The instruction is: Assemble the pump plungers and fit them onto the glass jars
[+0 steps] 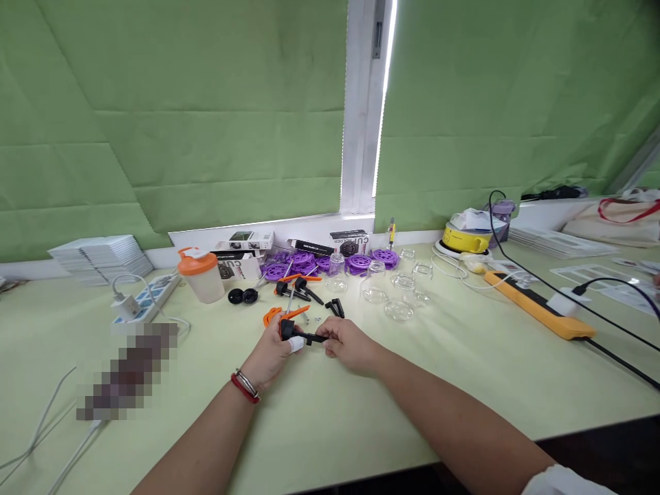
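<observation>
My left hand (271, 354), with white tape on its thumb, is closed around the blocky head of a black plastic piece with a thin arm (309, 337). The far end of that arm is pinched between the fingers of my right hand (348, 342). Just beyond my left hand lie an orange plastic part (272, 316) and a grey metal rod (290, 299). Similar black pieces (304, 289) with orange parts rest farther back. Small black parts (335, 308) lie past my right hand. Two round black caps (243, 295) sit to the left.
Purple plastic discs (296, 265) and small boxes (242, 268) line the back. Clear glass pieces (374, 283) stand right of centre. An orange-lidded shaker cup (201, 275) and a power strip (155, 299) are on the left; an orange power strip (546, 313) and cables lie right.
</observation>
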A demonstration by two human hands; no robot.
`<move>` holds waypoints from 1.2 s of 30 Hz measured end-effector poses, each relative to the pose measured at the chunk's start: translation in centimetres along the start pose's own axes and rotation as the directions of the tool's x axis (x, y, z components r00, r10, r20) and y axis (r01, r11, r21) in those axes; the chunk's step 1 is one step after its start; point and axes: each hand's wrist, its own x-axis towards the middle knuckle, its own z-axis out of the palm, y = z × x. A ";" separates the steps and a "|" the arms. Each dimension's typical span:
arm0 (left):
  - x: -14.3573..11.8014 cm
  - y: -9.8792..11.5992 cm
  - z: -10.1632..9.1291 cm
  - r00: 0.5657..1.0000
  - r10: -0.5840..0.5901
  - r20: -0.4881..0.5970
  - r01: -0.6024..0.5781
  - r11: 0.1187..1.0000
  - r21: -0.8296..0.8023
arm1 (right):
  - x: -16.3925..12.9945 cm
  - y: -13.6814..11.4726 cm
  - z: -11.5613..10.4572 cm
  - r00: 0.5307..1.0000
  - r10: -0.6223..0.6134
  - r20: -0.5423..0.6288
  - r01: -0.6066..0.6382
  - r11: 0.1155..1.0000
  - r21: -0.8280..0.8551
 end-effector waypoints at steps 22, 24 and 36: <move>-1.2 0.8 2.0 0.827 0.556 -0.089 -0.508 0.805 0.307 | 0.1 -0.8 3.1 0.986 -0.163 -0.015 0.152 0.876 0.457; -1.4 1.3 1.7 0.770 0.638 0.006 -0.549 0.657 0.517 | -0.1 -1.1 3.1 0.984 -0.180 0.002 0.148 0.814 0.562; -1.5 1.8 0.9 0.760 0.582 0.289 -0.558 0.357 0.749 | -0.1 -1.9 2.5 0.984 -0.165 0.064 0.054 0.623 0.781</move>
